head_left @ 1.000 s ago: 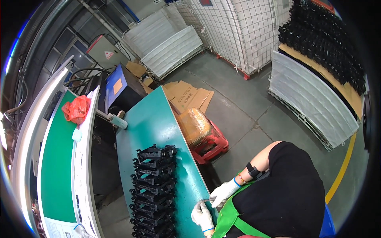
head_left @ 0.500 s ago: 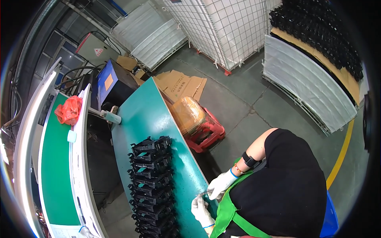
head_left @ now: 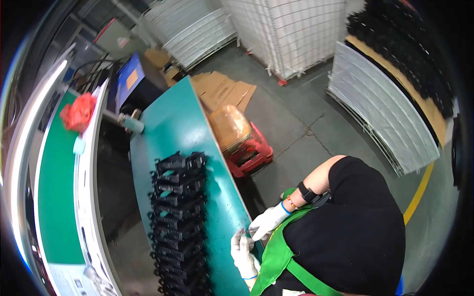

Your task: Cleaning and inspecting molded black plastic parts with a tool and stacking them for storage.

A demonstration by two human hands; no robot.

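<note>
While gloved grips [head_left: 256, 237] meet, elbow bent.

The view tilts, sliding the green table [head_left: 173, 123] toward three o'clock. The white-gloved left hand [head_left: 244, 254] and right hand [head_left: 266, 224] now meet closer at its edge.

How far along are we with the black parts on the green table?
Looks done: a long row of black parts lies along the green table. In hand: the gloved right hand and left hand meet at the table's near edge on something too small to identify. Possibly left: a far heap of black pieces.
</note>
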